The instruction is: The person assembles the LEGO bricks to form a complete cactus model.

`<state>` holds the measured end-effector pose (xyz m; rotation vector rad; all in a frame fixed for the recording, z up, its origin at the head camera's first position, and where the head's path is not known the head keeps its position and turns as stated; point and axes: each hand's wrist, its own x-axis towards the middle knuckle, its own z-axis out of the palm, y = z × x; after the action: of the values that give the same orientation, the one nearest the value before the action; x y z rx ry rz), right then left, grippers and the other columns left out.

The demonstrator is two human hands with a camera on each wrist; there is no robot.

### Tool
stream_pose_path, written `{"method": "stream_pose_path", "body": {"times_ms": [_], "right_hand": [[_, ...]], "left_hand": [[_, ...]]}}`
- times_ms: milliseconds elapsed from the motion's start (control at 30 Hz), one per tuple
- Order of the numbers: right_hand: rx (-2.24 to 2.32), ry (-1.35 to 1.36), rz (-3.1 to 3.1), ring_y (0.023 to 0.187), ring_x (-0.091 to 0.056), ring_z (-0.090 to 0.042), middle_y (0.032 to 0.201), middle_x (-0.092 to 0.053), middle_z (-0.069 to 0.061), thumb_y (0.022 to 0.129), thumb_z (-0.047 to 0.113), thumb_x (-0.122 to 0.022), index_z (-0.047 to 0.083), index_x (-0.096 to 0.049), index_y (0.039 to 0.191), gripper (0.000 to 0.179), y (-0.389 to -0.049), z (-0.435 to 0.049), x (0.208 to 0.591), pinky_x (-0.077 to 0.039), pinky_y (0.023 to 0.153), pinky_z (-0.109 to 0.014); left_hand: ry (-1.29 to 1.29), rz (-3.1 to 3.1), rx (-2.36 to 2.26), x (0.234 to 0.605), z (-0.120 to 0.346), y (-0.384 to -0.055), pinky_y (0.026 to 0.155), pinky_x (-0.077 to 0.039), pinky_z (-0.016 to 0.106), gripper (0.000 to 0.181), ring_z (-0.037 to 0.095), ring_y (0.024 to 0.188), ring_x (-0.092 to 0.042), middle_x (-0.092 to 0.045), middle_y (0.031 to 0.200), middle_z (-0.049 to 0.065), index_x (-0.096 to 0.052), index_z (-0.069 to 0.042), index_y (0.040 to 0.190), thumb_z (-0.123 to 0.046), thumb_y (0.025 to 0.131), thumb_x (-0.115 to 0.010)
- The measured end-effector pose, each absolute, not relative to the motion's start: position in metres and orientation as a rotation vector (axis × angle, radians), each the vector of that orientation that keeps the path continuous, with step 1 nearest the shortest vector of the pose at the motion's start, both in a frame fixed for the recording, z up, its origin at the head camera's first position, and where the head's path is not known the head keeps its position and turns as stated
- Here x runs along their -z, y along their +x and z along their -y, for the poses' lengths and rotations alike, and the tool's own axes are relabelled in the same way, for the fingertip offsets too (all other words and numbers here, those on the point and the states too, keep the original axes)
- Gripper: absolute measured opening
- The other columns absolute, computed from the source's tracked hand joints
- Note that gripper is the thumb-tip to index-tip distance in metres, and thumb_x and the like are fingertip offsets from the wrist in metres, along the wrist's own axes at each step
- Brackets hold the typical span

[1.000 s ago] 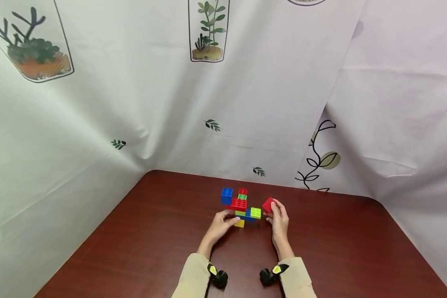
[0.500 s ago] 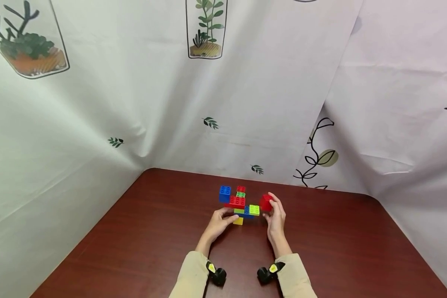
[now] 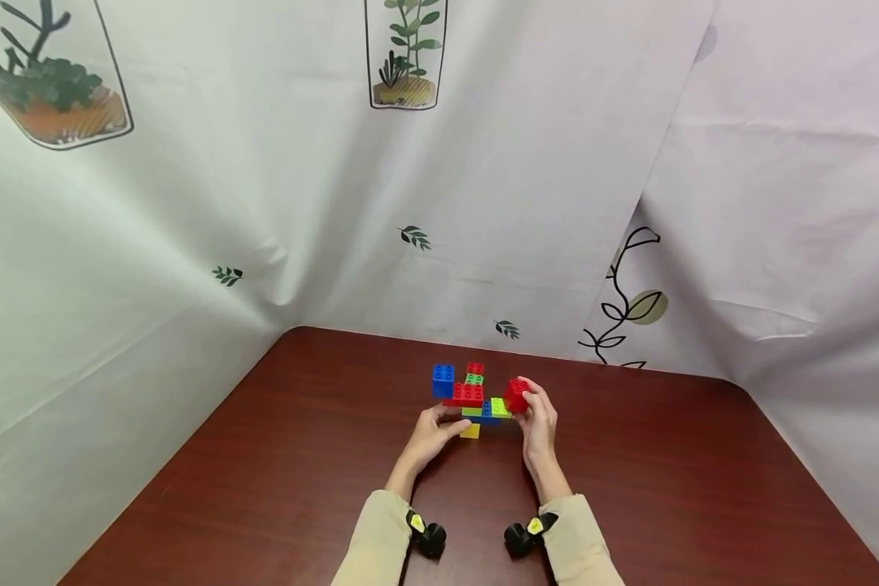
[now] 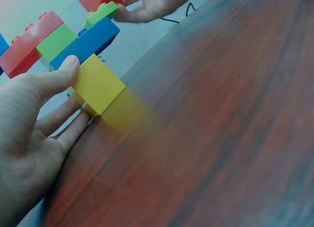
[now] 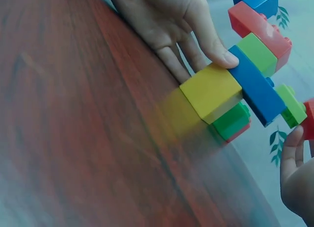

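Compared with a second ago, the loose red brick (image 3: 515, 395) has come in from the right and is less tilted, now right by the lime brick (image 3: 500, 407) on the end of the brick build (image 3: 472, 412); can't tell if they're touching. Right hand (image 3: 539, 419) has it pinched in bent fingers, so not open much, probably to keep control of its angle.

Left hand (image 3: 426, 438) is curled round the low part of the build, thumb across the seam of the yellow brick (image 4: 99, 84) and long blue brick (image 4: 86, 42), fingers behind. My guess is that's for steadiness, since everything's perched on that one yellow foot on the tabletop (image 3: 278, 456) and sticks out both ways.

No brand or writing I can read: wrist cameras (image 3: 430, 540) have tiny yellow patches, wall cloth (image 3: 337, 203) just printed plants.
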<state>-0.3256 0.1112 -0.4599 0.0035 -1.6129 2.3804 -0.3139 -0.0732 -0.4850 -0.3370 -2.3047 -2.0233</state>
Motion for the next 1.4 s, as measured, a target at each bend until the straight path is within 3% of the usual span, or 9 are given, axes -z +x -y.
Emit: {"method": "stream_pose_path", "body": {"times_ms": [133,433,733,1067,1267,1400], "right_hand": [[-2.367,0.026,1.639,0.077,-0.057,-0.007,0.097,-0.065,0.012,0.096,0.012,-0.044,0.006,-0.065,0.118,0.031,-0.327,-0.112,0.461,-0.048,0.062,-0.018],[-2.355,0.063,1.77,0.067,-0.049,-0.007,0.093,-0.067,0.013,0.096,0.012,-0.045,0.0,-0.06,0.129,0.038,-0.327,-0.114,0.46,-0.043,0.057,-0.019],[-2.349,0.075,1.848,0.072,-0.049,-0.007,0.096,-0.065,0.015,0.097,0.015,-0.046,0.001,-0.058,0.131,0.039,-0.325,-0.117,0.456,-0.04,0.058,-0.018],[-2.351,0.057,2.043,0.074,-0.058,-0.007,0.088,-0.061,0.009,0.095,0.018,-0.046,-0.005,-0.052,0.128,0.04,-0.323,-0.116,0.449,-0.053,0.065,-0.021],[-2.468,0.065,1.971,0.072,-0.058,-0.011,0.089,-0.06,0.003,0.095,0.017,-0.043,0.003,-0.056,0.115,0.028,-0.323,-0.117,0.448,-0.053,0.062,-0.022],[-2.496,0.077,1.936,0.071,-0.056,-0.011,0.092,-0.057,0.003,0.095,0.016,-0.041,0.005,-0.051,0.117,0.027,-0.323,-0.117,0.447,-0.052,0.06,-0.02]], "left_hand": [[-0.328,2.308,2.027,0.487,0.072,-0.318,0.091,-0.056,0.04,0.042,0.034,0.106,-0.067,-0.063,0.122,0.026,-0.058,0.005,0.127,-0.015,0.091,-0.068],[-0.327,2.317,2.036,0.487,0.074,-0.315,0.091,-0.056,0.039,0.045,0.034,0.107,-0.066,-0.061,0.124,0.027,-0.056,0.006,0.128,-0.016,0.091,-0.069],[-0.353,2.312,2.014,0.488,0.072,-0.317,0.09,-0.057,0.038,0.044,0.032,0.104,-0.067,-0.062,0.121,0.026,-0.057,0.006,0.126,-0.016,0.09,-0.069],[-0.325,2.326,1.981,0.491,0.075,-0.316,0.087,-0.057,0.033,0.043,0.027,0.102,-0.066,-0.064,0.119,0.025,-0.057,0.007,0.126,-0.017,0.092,-0.068],[-0.313,2.329,2.007,0.49,0.073,-0.317,0.09,-0.056,0.035,0.044,0.026,0.103,-0.065,-0.064,0.121,0.024,-0.057,0.004,0.127,-0.02,0.091,-0.068],[-0.312,2.327,2.003,0.489,0.073,-0.317,0.09,-0.056,0.038,0.044,0.026,0.103,-0.065,-0.064,0.121,0.024,-0.057,0.004,0.128,-0.019,0.091,-0.068]]}}
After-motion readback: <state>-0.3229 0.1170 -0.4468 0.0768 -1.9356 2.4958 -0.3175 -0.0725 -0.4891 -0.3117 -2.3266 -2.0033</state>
